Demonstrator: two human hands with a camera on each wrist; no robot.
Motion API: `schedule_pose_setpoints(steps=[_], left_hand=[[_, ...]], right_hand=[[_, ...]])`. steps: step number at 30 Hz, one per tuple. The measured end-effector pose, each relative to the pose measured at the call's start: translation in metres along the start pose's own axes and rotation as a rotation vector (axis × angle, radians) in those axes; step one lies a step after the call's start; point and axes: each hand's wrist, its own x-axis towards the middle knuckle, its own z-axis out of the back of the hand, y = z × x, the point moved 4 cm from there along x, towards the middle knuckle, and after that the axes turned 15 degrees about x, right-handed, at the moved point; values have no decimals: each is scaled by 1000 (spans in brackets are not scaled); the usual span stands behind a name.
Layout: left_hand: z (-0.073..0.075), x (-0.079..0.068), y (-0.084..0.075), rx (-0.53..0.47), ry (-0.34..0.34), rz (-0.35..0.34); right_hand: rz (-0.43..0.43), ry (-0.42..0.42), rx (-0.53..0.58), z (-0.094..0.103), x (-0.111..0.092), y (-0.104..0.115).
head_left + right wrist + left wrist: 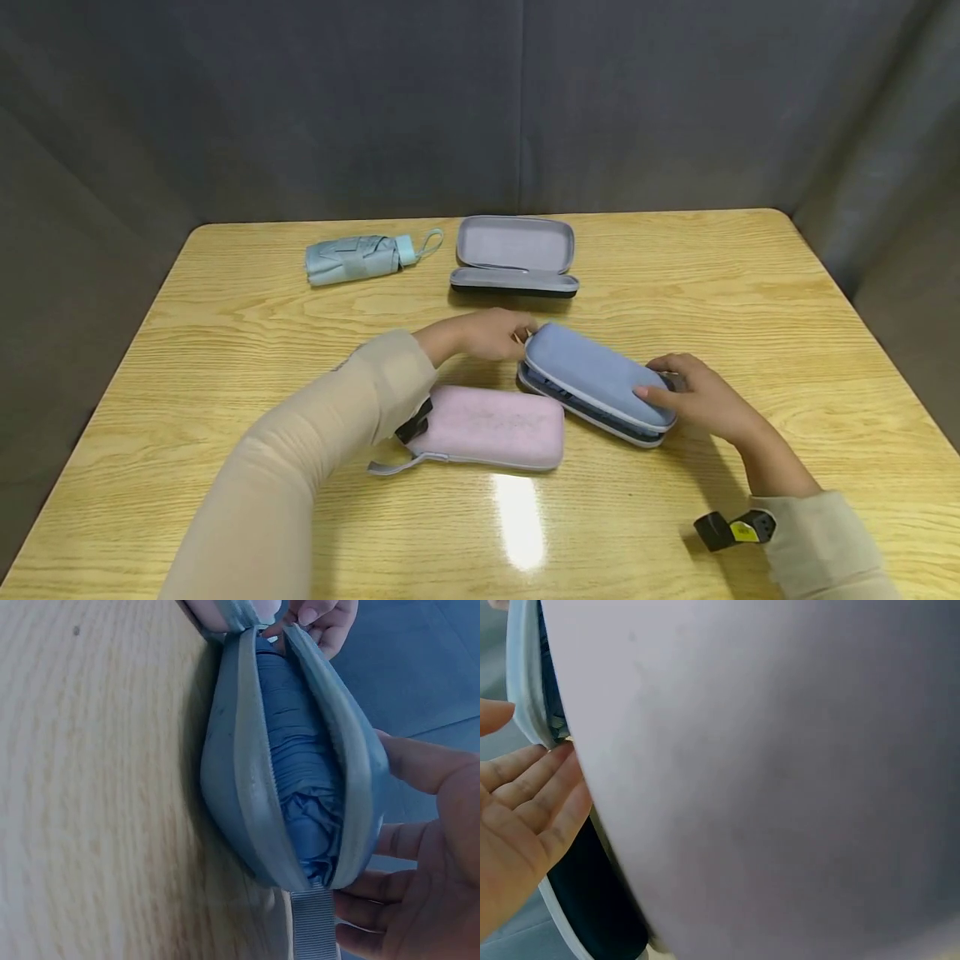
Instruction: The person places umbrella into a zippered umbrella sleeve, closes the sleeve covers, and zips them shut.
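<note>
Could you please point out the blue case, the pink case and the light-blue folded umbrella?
Blue case (596, 375): head view, on its lid.
Pink case (491, 427): head view, on its upper face.
Light-blue folded umbrella (352, 260): head view, on its fabric.

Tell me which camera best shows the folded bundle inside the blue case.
The right wrist view: it looks into the gaping blue case, showing the folded bundle lengthwise. The head view catches only a dark sliver beneath the lid; the left wrist view shows just a narrow strip beside the pink case.
</note>
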Motion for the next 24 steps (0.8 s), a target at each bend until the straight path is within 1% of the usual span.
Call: schedule_pose_setpoints(steps=[6, 10, 13, 17, 24], left_hand=[[-1, 0, -1, 51, 5, -15], [-1, 2, -2, 70, 12, 18], [0, 4, -4, 82, 4, 43], [-2, 8, -7, 115, -21, 45], [-1, 11, -10, 180, -33, 39]], right_hand=[[2, 9, -31, -2, 0, 0], [3, 1, -72, -5, -1, 4], [8, 11, -101, -7, -2, 6], [6, 26, -133, -11, -2, 7], [-8, 7, -124, -13, -1, 4]])
